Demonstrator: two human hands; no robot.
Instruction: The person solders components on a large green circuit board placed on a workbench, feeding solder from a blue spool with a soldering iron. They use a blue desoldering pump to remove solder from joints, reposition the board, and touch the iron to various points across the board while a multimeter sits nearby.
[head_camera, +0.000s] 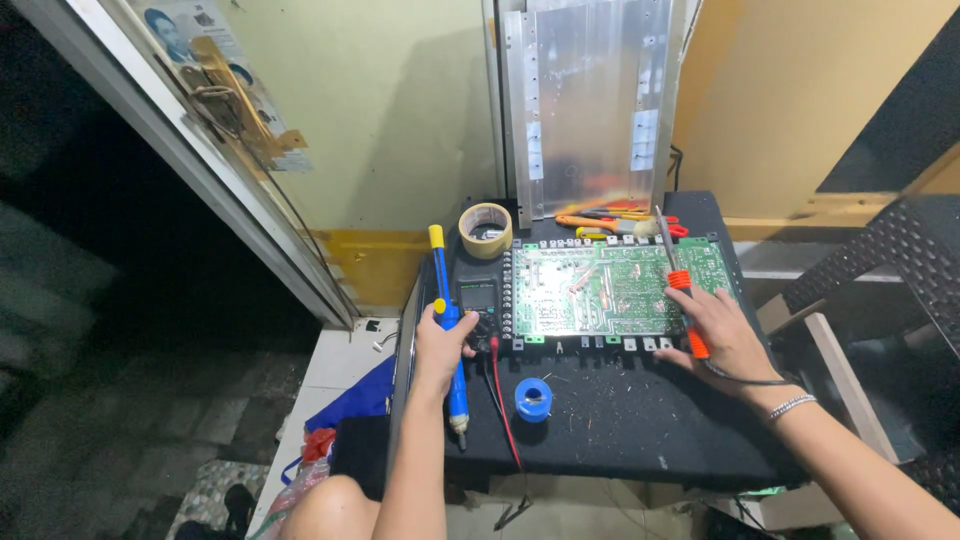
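Observation:
My left hand (440, 345) grips a blue desoldering pump (447, 330) with a yellow plunger, held upright at the left edge of a black work surface (620, 420). My right hand (725, 335) holds an orange-handled soldering iron (682, 290), its tip pointing up over a green circuit board (610, 290) that lies flat in the middle. A bracelet sits on my right wrist. A dark multimeter (479, 297) lies between the pump and the board, with red and black leads (503, 400) trailing toward me.
A blue solder spool (533, 397) lies in front of the board. A tape roll (485, 230) and orange-handled tools (610, 220) sit at the back, below a leaning metal panel (585, 100). A dark woven chair (900, 270) stands right; bags (340, 420) on the left.

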